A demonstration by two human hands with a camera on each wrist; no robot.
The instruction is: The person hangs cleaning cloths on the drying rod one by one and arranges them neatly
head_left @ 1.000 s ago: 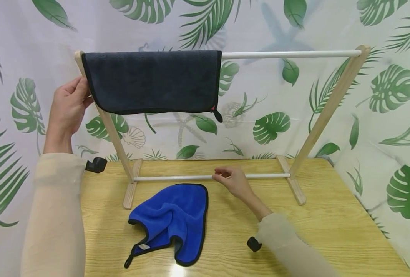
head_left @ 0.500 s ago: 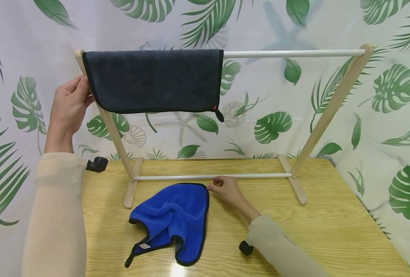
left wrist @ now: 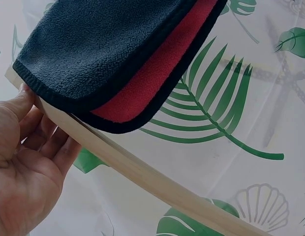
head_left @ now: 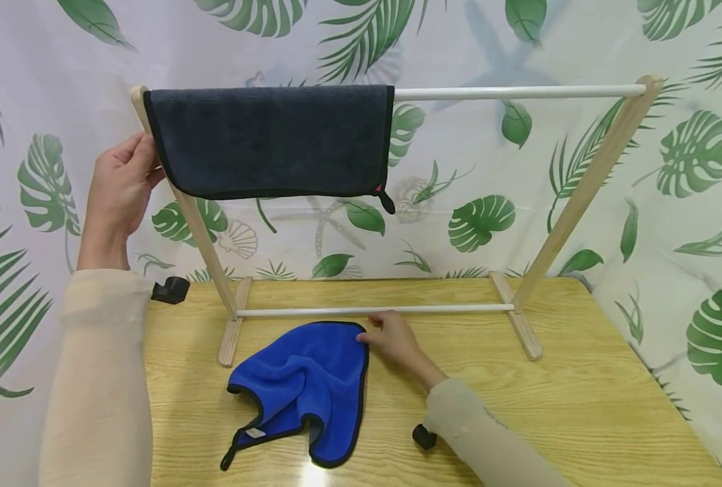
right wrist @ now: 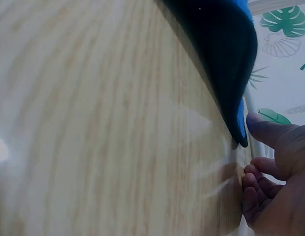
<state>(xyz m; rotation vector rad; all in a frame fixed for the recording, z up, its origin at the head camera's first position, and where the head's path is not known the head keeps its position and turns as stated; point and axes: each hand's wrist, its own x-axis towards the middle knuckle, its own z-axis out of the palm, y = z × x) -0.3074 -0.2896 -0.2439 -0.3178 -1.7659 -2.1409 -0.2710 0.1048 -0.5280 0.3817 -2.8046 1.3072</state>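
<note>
A dark grey towel [head_left: 269, 142] with black edging hangs over the drying rack's top bar at the left; the left wrist view shows its red inner side [left wrist: 152, 81]. My left hand [head_left: 120, 186] grips the rack's left wooden post [left wrist: 142, 179], fingers behind it and thumb tip beside the towel's edge. On the table lies a crumpled blue towel [head_left: 312, 382] with black edging and a hanging loop. At its back right corner is my right hand [head_left: 393, 338], thumb by the corner and apart from the fingers, which are bent near the tabletop.
The rack's white top bar [head_left: 519, 93] runs right to a slanted wooden post [head_left: 586, 196]. A white lower bar [head_left: 318, 312] crosses just behind the blue towel. The wooden table [head_left: 580, 419] ends at a leaf-patterned backdrop [head_left: 482, 40].
My right hand has moved left and slightly forward toward me, from the lower bar to the blue towel's corner. My left hand stays on the post. Both towels lie as before.
</note>
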